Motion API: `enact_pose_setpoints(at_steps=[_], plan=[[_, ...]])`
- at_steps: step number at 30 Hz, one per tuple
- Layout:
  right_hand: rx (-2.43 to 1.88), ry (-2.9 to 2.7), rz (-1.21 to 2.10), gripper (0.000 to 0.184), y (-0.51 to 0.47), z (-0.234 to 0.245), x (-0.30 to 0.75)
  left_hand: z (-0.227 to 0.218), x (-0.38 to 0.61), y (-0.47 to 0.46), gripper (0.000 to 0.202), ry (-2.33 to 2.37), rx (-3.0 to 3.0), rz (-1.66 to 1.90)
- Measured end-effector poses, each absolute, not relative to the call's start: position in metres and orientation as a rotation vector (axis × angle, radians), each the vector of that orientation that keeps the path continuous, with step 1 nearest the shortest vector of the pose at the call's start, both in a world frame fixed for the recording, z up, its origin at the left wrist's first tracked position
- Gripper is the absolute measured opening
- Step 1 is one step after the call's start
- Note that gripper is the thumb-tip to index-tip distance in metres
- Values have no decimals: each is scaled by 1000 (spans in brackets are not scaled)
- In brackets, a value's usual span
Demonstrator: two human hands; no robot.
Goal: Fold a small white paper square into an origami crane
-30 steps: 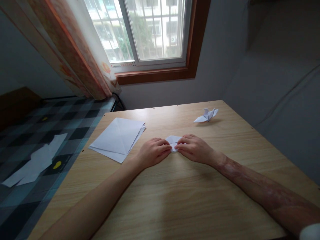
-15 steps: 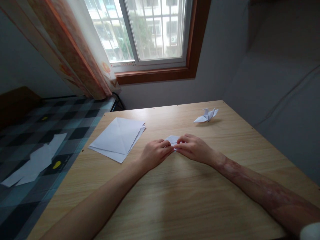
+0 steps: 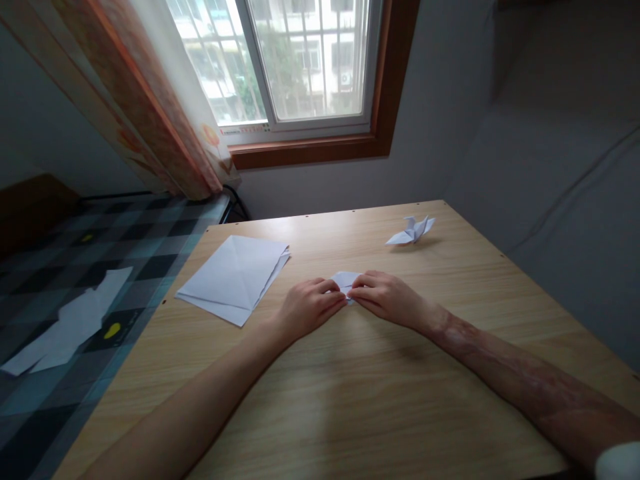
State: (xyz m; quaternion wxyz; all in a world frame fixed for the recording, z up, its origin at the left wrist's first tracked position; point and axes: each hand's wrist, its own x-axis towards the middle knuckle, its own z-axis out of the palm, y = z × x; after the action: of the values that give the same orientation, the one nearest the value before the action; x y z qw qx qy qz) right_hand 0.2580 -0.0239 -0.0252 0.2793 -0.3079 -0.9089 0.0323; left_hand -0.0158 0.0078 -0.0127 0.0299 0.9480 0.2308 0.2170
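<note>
A small folded piece of white paper (image 3: 344, 279) lies on the wooden table (image 3: 350, 387) near its middle. My left hand (image 3: 307, 308) and my right hand (image 3: 387, 298) meet over it, fingers curled and fingertips pinching its near edge. Most of the paper is hidden under the fingers; only its far corner shows. A finished white paper crane (image 3: 411, 231) rests further back on the right, apart from both hands.
A stack of creased white sheets (image 3: 234, 277) lies on the table's left side. Beyond the left edge is a checked bed cover (image 3: 75, 267) with loose white paper (image 3: 65, 330). A window (image 3: 295, 60) and curtain (image 3: 165, 107) stand behind; a grey wall is on the right.
Both hands have drawn closer together over the small paper, covering more of it. The view shifted slightly. The crane and sheets have not moved.
</note>
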Motion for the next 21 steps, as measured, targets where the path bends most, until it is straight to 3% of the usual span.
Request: enact_pose_setpoints(at_steps=[9,15,21], plan=[[-944,-2235,389,18,-25,-27,252,-12,-11,13,26,742,2763,687],[-1094,-2053,624,3,-27,-22,250,-6,-6,8,17,867,2487,679],[-1066,-2043,631,9,-26,-22,249,-6,-3,3,9,980,2323,702]])
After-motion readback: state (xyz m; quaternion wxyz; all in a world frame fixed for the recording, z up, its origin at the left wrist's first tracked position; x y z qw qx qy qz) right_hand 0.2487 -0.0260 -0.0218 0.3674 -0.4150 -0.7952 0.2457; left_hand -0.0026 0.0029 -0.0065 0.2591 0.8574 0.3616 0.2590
